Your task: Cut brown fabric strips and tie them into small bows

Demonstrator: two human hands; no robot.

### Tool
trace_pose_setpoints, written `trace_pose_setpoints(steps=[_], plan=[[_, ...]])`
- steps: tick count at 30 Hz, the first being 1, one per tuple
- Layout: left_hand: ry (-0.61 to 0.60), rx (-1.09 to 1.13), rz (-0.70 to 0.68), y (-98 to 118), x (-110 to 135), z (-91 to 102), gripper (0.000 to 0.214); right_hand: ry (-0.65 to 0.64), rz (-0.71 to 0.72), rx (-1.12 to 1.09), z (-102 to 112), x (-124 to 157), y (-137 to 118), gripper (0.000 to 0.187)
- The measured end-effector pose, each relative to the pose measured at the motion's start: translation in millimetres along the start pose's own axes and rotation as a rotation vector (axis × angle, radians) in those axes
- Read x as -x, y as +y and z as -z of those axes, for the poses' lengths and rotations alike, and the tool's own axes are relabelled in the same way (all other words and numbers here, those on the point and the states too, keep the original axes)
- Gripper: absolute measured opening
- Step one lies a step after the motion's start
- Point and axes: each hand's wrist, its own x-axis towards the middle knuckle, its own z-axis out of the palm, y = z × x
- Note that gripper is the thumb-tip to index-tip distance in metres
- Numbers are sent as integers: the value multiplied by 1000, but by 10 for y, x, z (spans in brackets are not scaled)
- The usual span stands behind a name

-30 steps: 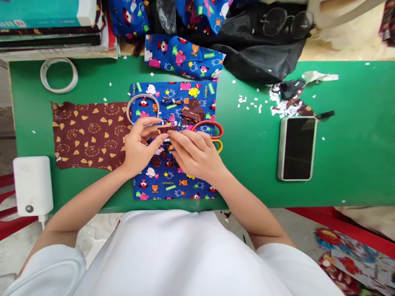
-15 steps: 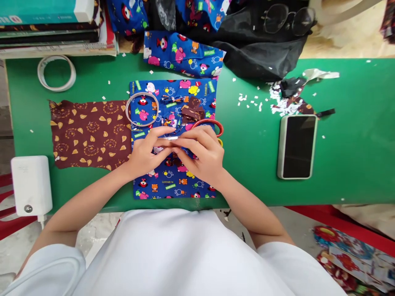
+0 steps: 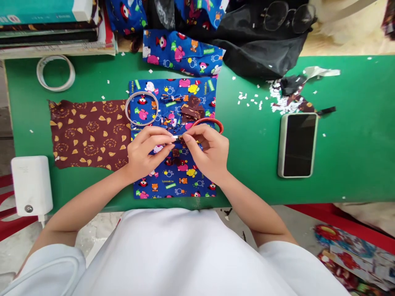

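Observation:
Over a blue cartoon-print cloth (image 3: 173, 191), my two hands meet fingertip to fingertip. My left hand (image 3: 145, 150) pinches a small white piece (image 3: 175, 137), possibly tape. Close against it, a small dark scrap (image 3: 180, 138) sits in the pinch of my right hand (image 3: 211, 154); its exact kind is hard to make out. Brown fabric scraps (image 3: 191, 112) and blue fabric scraps (image 3: 169, 120) lie on the cloth just beyond my fingers. A red scissor handle (image 3: 218, 123) shows behind my right hand, the rest hidden. A thin tape roll (image 3: 126, 107) rests at the cloth's left side.
Brown patterned fabric (image 3: 89, 133) lies left, below a wider tape roll (image 3: 71, 78). A white power bank (image 3: 32, 185) is at the left edge. Right are a phone (image 3: 298, 146) and white paper bits (image 3: 279, 102). Glasses (image 3: 288, 18) rest on black cloth (image 3: 256, 53) at the back.
My right hand has drawn slightly right and turned, opening a small gap between the fingertips. The white piece now shows at my left fingertips, with the dark scrap beside it.

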Motion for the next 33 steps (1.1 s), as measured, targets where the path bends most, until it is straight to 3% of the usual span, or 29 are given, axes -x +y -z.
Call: trace_pose_setpoints(steps=[5, 9, 13, 33], plan=[[31, 177, 232, 66, 37, -46, 11, -30, -163, -170, -51, 45, 7, 5], [38, 270, 442, 96, 77, -83, 5, -39, -199, -211, -88, 65, 14, 4], [40, 337, 553, 96, 95, -104, 6, -40, -207, -220, -98, 73, 23, 4], [10, 280, 587, 69, 102, -110, 7, -78, -58, -101, -69, 53, 23, 7]])
